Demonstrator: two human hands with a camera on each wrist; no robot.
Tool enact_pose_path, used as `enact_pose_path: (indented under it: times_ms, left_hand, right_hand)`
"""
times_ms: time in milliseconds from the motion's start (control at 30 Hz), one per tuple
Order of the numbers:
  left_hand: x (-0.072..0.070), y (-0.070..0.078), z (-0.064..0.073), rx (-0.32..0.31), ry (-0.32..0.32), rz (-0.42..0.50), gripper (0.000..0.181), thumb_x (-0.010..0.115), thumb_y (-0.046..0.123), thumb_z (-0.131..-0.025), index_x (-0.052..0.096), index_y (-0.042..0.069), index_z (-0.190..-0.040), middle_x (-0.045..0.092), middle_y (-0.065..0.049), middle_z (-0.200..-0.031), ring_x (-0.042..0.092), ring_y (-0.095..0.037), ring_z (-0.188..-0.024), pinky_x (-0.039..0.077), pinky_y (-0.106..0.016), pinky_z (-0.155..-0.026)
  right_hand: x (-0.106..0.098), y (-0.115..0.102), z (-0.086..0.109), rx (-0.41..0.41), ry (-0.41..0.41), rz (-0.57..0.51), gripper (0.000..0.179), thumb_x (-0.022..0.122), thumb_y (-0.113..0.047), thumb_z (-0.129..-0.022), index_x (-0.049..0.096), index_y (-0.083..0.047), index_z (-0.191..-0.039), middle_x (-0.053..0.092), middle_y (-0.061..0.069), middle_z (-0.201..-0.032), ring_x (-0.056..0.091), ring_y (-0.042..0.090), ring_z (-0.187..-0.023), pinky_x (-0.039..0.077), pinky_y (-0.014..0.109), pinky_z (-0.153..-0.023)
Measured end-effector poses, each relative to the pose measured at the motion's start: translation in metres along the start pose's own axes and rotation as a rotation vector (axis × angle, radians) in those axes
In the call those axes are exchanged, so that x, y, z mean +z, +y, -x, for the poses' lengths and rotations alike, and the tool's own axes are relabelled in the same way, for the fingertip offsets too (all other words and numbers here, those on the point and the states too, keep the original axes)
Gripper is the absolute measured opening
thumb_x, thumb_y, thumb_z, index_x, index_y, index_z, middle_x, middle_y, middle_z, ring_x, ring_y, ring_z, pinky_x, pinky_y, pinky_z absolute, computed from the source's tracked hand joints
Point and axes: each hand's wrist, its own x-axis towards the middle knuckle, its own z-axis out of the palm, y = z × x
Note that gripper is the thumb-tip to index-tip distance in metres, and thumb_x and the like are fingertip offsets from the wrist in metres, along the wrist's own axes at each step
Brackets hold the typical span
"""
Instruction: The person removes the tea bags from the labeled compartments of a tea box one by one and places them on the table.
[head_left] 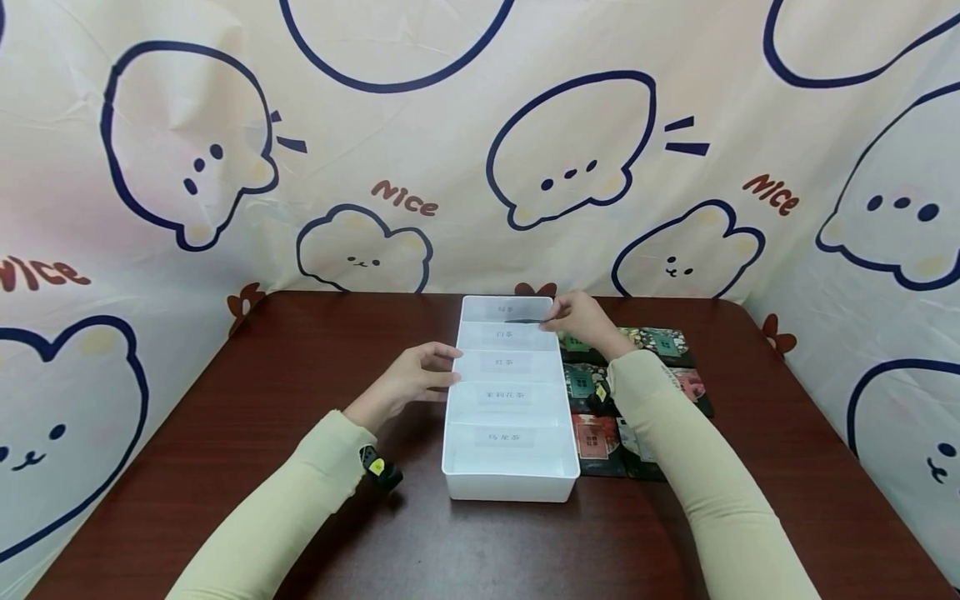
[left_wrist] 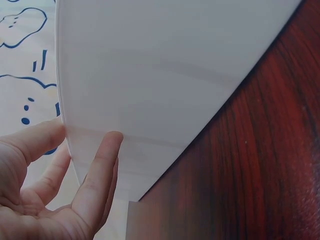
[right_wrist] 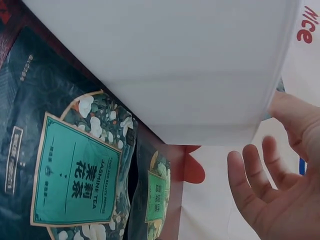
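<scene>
A long white box [head_left: 510,487] with several labelled compartments stands lengthwise on the table. At its left side, my left hand [head_left: 408,375] touches the rim and side wall with fairly straight fingers [left_wrist: 100,175]. My right hand [head_left: 581,321] is over the far right corner and pinches a thin dark flat packet [head_left: 525,321], seen edge-on above the far compartments. The wall hides most of that packet in the right wrist view, where the right hand [right_wrist: 285,170] shows beyond the box's end. Whether the packet touches the box inside, I cannot tell.
Several dark tea pouches lie right of the box, partly under my right forearm. Among them are a jasmine tea pouch [right_wrist: 75,170] with a green label and one with a red label [head_left: 596,437]. Behind the brown table [head_left: 345,325] hangs a cartoon-printed curtain [head_left: 450,142].
</scene>
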Motion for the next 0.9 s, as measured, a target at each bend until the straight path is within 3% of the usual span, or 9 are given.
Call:
enact_pose_path:
  times_ms: [267,467,633,767,900]
  left_hand:
    - [0.000,-0.001,0.000,0.002,0.006,0.000,0.043,0.071,0.006,-0.087,0.055,0.006,-0.127,0.055,-0.021,-0.124,0.066,-0.025,-0.091,0.058,-0.044,-0.083]
    - [0.001,-0.001,-0.001,0.003,0.000,-0.001,0.044,0.071,0.007,-0.087,0.055,0.006,-0.127,0.055,-0.022,-0.125,0.066,-0.026,-0.091,0.058,-0.044,-0.082]
    - [0.001,-0.001,-0.001,-0.002,0.009,-0.011,0.044,0.071,0.007,-0.087,0.055,0.007,-0.127,0.055,-0.021,-0.125,0.066,-0.026,-0.092,0.058,-0.044,-0.083]
    - [0.001,-0.001,-0.001,-0.002,0.011,-0.012,0.043,0.071,0.007,-0.087,0.055,0.007,-0.127,0.055,-0.021,-0.125,0.065,-0.026,-0.092,0.058,-0.044,-0.083]
    - [0.001,-0.002,-0.003,-0.001,0.013,-0.016,0.044,0.071,0.007,-0.087,0.055,0.007,-0.128,0.055,-0.021,-0.125,0.065,-0.026,-0.092,0.058,-0.044,-0.083]
  right_hand:
    - [-0.008,-0.006,0.011,0.000,0.021,-0.057,0.012,0.073,-0.016,-0.087,0.065,-0.007,-0.086,0.066,0.009,-0.116,0.058,0.027,-0.109,0.050,0.043,-0.094]
    - [-0.019,-0.008,0.024,-0.086,0.121,-0.227,0.018,0.070,-0.017,-0.090,0.064,-0.003,-0.100,0.067,0.008,-0.106,0.064,0.022,-0.098,0.056,0.034,-0.084]
    - [-0.029,-0.014,0.037,-0.099,0.219,-0.387,0.021,0.072,-0.020,-0.088,0.058,-0.009,-0.100,0.066,-0.003,-0.093,0.064,0.011,-0.085,0.053,0.026,-0.076]
    - [-0.038,-0.017,0.049,-0.117,0.234,-0.524,0.020,0.071,-0.015,-0.089,0.057,-0.015,-0.103,0.067,-0.008,-0.094,0.067,0.008,-0.079,0.059,0.025,-0.073]
    - [-0.045,-0.013,0.060,-0.145,0.255,-0.578,0.027,0.072,-0.014,-0.087,0.059,-0.013,-0.110,0.068,-0.007,-0.089,0.066,0.009,-0.076,0.059,0.026,-0.067]
